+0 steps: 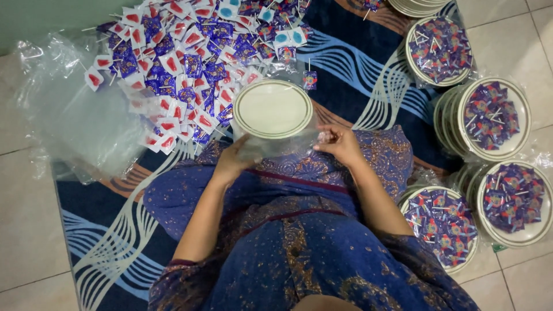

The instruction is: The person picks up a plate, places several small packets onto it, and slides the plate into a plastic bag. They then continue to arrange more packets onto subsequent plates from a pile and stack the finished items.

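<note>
A dark blue rug (357, 75) with pale wave patterns covers the tiled floor (29, 230), and the person sits on it in a blue patterned dress. The biggest heap on the rug is a pile of wrapped lollipops (184, 63) in blue and white-and-red wrappers, spread across the upper left, with a large crumpled clear plastic sheet (75, 121) lying just beside it on the left. On the right stand several cream plates with dark rims, each loaded with blue-wrapped lollipops and sealed in clear plastic: one filled plate (439, 50) near the top, a stack of filled plates (489, 118) below it, another filled plate (514, 203) at the far right, and a fourth filled plate (442, 226) close to the person's right arm. In front of the person, between the heap and their lap, is an empty plate (272, 108) inside a clear plastic bag (288, 141). The left hand (235, 158) is closed on the near left edge of the bag, and the right hand (340, 144) pinches the bag's right edge, fingers curled around the plastic. One single lollipop (309, 79) lies just beyond the empty plate.
</note>
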